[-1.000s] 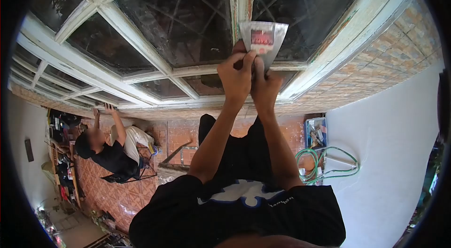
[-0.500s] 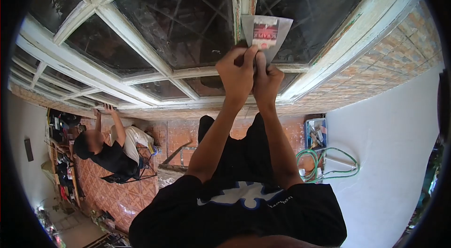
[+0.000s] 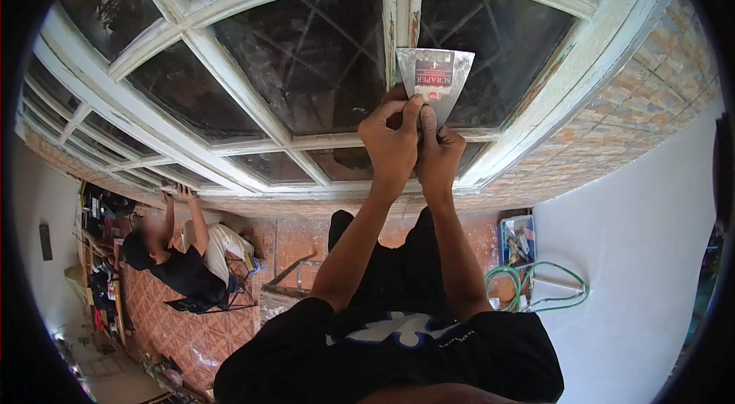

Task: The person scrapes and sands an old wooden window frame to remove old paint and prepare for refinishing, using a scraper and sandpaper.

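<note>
We hold a scraper (image 3: 435, 81) with both hands. Our left hand (image 3: 390, 145) and our right hand (image 3: 441, 156) are pressed side by side and are wrapped tight around its handle. The handle is hidden inside our fingers. The flat metal blade sticks out of our hands toward 12 o'clock. It has a red label with the word SCRAPER on it. The blade lies on the window (image 3: 321, 60), just at 3 o'clock of the white middle bar (image 3: 401, 14), where the paint is peeling.

Down at 8 o'clock, another person (image 3: 180, 266) reaches up and touches the window frame. At 4 o'clock, a green hose (image 3: 536, 281) lies on the floor beside a blue tray (image 3: 514, 239) of tools.
</note>
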Demonstrator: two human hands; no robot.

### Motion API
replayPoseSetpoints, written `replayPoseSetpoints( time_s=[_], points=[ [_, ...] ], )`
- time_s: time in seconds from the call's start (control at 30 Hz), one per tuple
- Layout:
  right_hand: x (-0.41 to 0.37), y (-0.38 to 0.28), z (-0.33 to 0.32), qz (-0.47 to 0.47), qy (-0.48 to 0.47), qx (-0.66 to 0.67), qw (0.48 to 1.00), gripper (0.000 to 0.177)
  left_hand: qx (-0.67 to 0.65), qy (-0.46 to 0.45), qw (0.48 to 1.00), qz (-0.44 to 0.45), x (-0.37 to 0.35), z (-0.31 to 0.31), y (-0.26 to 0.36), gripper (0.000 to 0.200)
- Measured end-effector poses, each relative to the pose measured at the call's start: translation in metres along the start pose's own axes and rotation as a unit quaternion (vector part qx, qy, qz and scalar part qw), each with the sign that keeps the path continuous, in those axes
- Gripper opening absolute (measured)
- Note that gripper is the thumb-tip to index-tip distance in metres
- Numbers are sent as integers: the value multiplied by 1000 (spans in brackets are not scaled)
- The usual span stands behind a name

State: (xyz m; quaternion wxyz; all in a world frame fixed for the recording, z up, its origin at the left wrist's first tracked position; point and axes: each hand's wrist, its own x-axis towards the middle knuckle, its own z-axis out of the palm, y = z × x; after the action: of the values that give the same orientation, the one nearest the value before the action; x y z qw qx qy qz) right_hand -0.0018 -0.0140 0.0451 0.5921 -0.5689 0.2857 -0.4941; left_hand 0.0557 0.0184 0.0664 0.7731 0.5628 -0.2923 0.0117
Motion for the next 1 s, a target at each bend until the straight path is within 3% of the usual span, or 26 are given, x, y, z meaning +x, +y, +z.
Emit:
replayPoseSetpoints(
  time_s=[0.03, 0.1, 0.2, 0.4, 0.5, 0.7, 0.9, 1.0],
  points=[
    [0, -3, -1, 7, -4, 0, 1000, 42, 3, 7, 999, 31, 4, 3, -6, 24],
    [11, -29, 1, -33, -23, 7, 999, 44, 54, -4, 998, -31, 14, 5, 21, 22],
    [26, -43, 6, -23, -47, 56, 997, 46, -24, -15, 998, -54, 27, 12, 53, 23],
    [16, -34, 1, -22, -34, 26, 999, 47, -30, 14, 999, -17, 14, 12, 36, 25],
    [26, -35, 0, 23, -63, 79, 995, 47, 5, 15, 1000, 4, 20, 14, 40, 25],
    [22, -37, 5, -26, -45, 43, 998, 47, -25, 2, 999, -44, 21, 9, 41, 25],
    [18, -37, 5, 23, -51, 43, 998, 47, -6, -11, 1000, -23, 21, 4, 41, 26],
    [28, -38, -1, 2, -65, 13, 998, 49, 15, -29, 999, -41, 28, 6, 42, 25]
  ],
)
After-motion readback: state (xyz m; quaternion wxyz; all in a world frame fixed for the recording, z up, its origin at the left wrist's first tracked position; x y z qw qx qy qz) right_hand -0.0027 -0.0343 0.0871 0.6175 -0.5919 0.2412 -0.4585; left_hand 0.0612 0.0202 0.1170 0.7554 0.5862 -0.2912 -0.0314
